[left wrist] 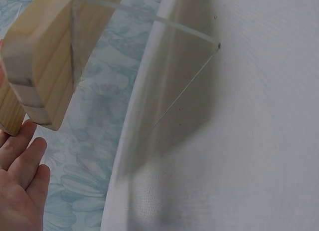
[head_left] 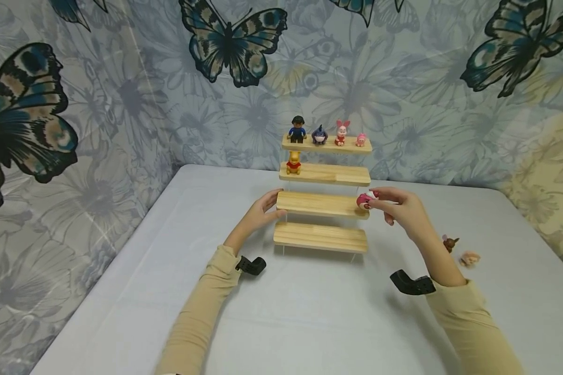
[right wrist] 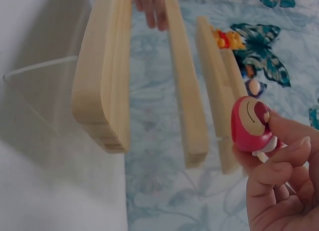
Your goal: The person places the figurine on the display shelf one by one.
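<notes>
A pink toy figurine [right wrist: 246, 123] with a beige muzzle and dark red nose is pinched by my right hand [head_left: 405, 211]. In the head view it overlaps the right end of the third shelf down [head_left: 321, 203] of a four-tier wooden display stand. My left hand [head_left: 262, 211] touches that shelf's left end, fingers fairly straight; in the left wrist view, fingertips [left wrist: 30, 126] meet the wood. The top shelf [head_left: 325, 148] carries a dark-haired figure [head_left: 297, 130], a blue donkey [head_left: 320, 135], a pink-eared piglet [head_left: 341, 134] and a small pink figurine [head_left: 361, 139]. A yellow bear [head_left: 293, 163] stands on the second shelf [head_left: 337, 176].
A brown figurine [head_left: 450, 243] and a peach-coloured figurine [head_left: 470, 259] lie on the white-covered table [head_left: 309, 312], right of the stand near my right forearm. Thin clear legs [head_left: 283, 250] support the bottom shelf [head_left: 321, 238]. Butterfly-patterned cloth [head_left: 262, 114] hangs behind.
</notes>
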`<state>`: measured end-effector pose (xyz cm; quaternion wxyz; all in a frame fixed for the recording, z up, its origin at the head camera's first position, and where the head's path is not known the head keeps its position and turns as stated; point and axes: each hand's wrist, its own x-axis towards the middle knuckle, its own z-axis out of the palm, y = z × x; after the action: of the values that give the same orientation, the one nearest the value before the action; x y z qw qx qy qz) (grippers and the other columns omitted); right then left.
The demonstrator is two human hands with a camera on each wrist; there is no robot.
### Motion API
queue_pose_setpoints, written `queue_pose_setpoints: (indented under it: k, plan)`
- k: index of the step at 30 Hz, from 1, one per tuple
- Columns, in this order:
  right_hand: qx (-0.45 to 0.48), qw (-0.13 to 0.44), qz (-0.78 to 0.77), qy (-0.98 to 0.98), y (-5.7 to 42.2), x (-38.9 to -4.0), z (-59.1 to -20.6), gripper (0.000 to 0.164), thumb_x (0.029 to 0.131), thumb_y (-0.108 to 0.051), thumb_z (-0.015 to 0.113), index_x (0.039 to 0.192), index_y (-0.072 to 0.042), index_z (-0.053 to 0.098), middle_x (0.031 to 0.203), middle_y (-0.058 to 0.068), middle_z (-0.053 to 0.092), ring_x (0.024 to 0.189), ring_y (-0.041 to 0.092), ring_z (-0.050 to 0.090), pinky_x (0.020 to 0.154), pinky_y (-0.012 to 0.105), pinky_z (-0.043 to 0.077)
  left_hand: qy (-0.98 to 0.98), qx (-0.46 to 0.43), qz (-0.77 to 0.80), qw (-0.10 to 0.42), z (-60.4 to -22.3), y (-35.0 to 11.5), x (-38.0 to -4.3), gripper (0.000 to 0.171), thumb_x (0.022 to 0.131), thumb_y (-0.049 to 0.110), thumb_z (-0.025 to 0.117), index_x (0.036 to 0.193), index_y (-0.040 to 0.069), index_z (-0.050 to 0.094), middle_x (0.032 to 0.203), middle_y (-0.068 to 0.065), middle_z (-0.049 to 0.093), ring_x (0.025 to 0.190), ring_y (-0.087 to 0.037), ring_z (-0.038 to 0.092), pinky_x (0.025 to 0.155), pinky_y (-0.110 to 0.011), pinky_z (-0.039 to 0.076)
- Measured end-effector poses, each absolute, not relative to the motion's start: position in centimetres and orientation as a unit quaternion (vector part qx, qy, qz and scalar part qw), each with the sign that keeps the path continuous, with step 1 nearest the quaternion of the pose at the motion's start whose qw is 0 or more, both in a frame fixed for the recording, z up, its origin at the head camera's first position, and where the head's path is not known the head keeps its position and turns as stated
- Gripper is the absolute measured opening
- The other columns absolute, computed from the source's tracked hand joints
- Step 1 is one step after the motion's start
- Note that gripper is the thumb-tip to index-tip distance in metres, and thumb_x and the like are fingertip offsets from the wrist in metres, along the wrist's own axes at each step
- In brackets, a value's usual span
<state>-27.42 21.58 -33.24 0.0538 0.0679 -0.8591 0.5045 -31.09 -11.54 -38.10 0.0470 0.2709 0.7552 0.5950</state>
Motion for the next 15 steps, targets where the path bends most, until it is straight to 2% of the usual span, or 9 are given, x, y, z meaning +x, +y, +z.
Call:
queue_pose_setpoints:
  k: [4,8,10,15]
  plan:
    - [0.068,0.052,0.528,-0.845,21.0,-28.0,-33.3,0.05,0.079,-0.036,0.068,0.117,-0.005,0.057,0.087,0.003,0.058,0.046,0.011,0.044,0.044,0.027,0.038,0.748,0.278,0.601,0.037,-38.9,-11.6,-31.8,0.064,0.087,0.01,0.06,0.136,-0.011,0.023,0.137,-0.024,0.03,0.127,-0.031,0.027,0.104,-0.032,0.023]
    - [0.082,0.052,0.548,-0.831,20.4,-28.4,-32.9,0.051,0.08,-0.032,0.068,0.12,-0.003,0.055,0.09,0.001,0.058,0.046,0.01,0.044,0.042,0.025,0.037,0.752,0.276,0.598,0.03,-40.1,-11.7,-32.7,0.072,0.085,0.025,0.063,0.138,-0.006,0.025,0.137,-0.021,0.032,0.127,-0.027,0.029,0.104,-0.029,0.024]
    - [0.081,0.056,0.558,-0.824,20.1,-28.6,-32.8,0.05,0.08,-0.032,0.068,0.119,-0.004,0.057,0.091,0.001,0.058,0.046,0.009,0.043,0.041,0.025,0.036,0.755,0.275,0.595,0.03,-40.5,-11.7,-33.0,0.073,0.084,0.027,0.063,0.138,-0.004,0.026,0.138,-0.018,0.033,0.126,-0.025,0.03,0.103,-0.027,0.024]
    - [0.085,0.07,0.577,-0.809,19.1,-29.3,-32.5,0.045,0.08,-0.03,0.069,0.116,-0.004,0.059,0.094,0.001,0.059,0.044,0.009,0.043,0.04,0.024,0.038,0.755,0.272,0.595,0.042,-39.0,-11.6,-31.9,0.063,0.088,0.009,0.059,0.137,-0.007,0.024,0.137,-0.023,0.03,0.127,-0.029,0.028,0.104,-0.029,0.023]
